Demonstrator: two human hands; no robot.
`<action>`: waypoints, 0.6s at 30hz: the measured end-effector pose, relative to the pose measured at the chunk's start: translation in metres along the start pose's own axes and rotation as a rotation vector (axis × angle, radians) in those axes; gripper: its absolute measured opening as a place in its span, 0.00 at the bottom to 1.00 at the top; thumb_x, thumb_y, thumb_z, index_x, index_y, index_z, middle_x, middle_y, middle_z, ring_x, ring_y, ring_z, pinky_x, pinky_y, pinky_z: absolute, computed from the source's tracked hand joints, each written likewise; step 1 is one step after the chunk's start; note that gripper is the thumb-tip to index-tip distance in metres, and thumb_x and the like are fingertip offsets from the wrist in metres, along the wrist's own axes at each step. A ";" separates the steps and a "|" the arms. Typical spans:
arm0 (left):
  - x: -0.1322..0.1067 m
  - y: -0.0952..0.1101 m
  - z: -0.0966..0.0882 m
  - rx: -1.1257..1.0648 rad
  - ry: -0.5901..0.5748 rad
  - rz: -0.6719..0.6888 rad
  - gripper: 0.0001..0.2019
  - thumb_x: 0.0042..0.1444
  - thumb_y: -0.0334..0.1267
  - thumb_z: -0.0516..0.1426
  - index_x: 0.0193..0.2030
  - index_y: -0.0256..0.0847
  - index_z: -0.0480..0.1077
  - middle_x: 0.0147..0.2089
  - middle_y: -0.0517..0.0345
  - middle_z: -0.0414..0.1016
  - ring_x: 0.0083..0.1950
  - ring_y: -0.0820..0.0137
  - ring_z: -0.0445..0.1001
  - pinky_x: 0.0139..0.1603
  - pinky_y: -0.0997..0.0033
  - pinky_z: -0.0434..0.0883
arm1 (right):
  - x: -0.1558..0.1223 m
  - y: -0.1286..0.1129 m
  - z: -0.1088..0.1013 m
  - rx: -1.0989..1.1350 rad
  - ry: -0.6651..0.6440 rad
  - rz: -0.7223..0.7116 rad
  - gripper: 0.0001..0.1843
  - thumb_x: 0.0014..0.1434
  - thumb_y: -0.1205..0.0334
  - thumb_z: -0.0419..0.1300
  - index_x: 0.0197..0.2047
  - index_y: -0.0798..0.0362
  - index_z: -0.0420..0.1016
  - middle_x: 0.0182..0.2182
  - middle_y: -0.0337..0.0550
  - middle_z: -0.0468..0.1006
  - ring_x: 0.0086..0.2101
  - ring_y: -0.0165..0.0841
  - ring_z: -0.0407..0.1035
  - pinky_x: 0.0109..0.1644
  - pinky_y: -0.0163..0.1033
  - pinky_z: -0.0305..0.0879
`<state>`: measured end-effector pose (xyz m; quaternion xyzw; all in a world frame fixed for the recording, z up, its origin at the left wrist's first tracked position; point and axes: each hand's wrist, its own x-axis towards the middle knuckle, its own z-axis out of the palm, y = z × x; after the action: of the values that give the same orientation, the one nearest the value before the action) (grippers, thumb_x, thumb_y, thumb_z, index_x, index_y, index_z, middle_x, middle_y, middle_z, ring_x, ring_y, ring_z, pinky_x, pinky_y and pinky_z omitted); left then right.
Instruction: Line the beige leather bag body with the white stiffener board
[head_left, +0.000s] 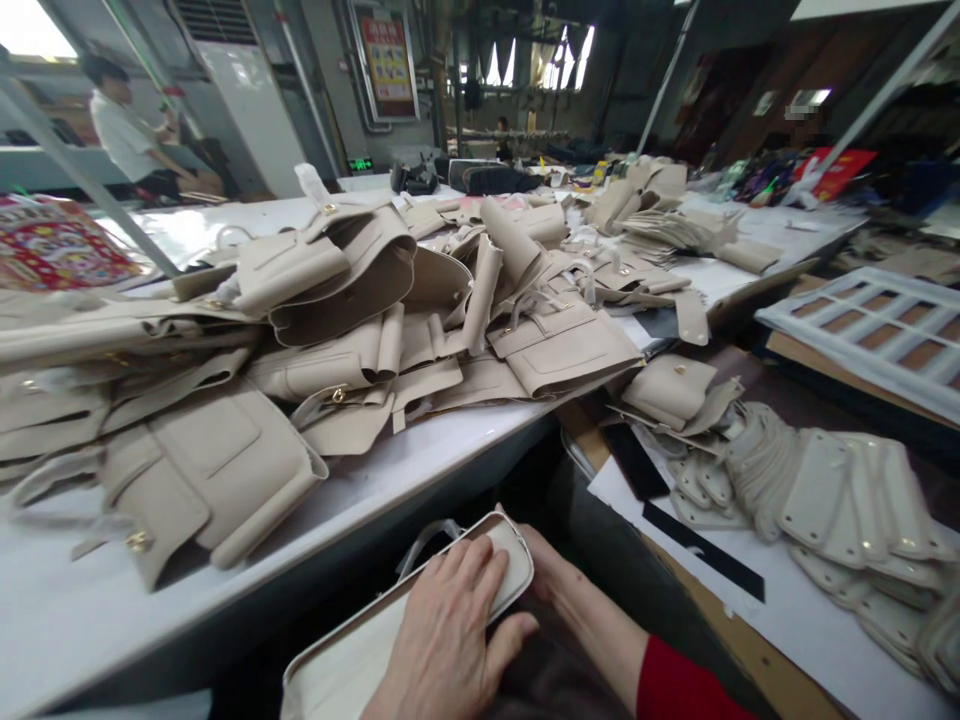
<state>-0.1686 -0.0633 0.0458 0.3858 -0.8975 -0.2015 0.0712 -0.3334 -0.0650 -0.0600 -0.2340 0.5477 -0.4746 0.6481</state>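
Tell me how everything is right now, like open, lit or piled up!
Pale bag, tilted, in both hands.
Left hand, on the pale bag.
Right hand, at the pale bag's end, fingers partly hidden.
Beige bags, heaped.
Topmost beige bag, gaping open.
Flat pieces, overlapping in stacks.
White frame, lying flat.
Green sign, lit.

Bag pile (330, 375): on the tabletop (60, 620)
Small pieces (817, 490): right of the tabletop
Held bag (360, 640): before the tabletop
Person (124, 130): behind, left

Head view, facing forward and down, hands (448, 612) near.
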 end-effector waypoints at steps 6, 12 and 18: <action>0.003 0.001 -0.007 -0.001 -0.046 0.045 0.15 0.68 0.42 0.47 0.53 0.41 0.68 0.54 0.48 0.71 0.55 0.56 0.68 0.57 0.49 0.67 | -0.045 -0.055 -0.005 -0.608 0.071 -0.261 0.21 0.63 0.42 0.56 0.35 0.52 0.76 0.29 0.39 0.79 0.29 0.33 0.71 0.32 0.35 0.62; 0.003 0.000 -0.008 0.058 -0.040 0.092 0.15 0.66 0.33 0.43 0.46 0.39 0.69 0.47 0.48 0.70 0.48 0.57 0.69 0.49 0.49 0.70 | -0.073 -0.077 0.021 -1.125 0.146 -0.390 0.19 0.67 0.59 0.49 0.25 0.51 0.69 0.21 0.39 0.73 0.24 0.31 0.67 0.30 0.37 0.53; 0.006 -0.002 -0.014 0.095 -0.052 0.119 0.15 0.65 0.30 0.41 0.43 0.40 0.68 0.45 0.48 0.72 0.45 0.56 0.71 0.45 0.50 0.70 | -0.060 -0.065 0.024 -1.218 0.165 -0.405 0.19 0.68 0.62 0.46 0.25 0.50 0.63 0.22 0.44 0.76 0.24 0.33 0.70 0.30 0.39 0.50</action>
<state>-0.1675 -0.0734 0.0575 0.3293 -0.9289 -0.1643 0.0413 -0.3314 -0.0464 0.0297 -0.6212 0.7120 -0.2081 0.2525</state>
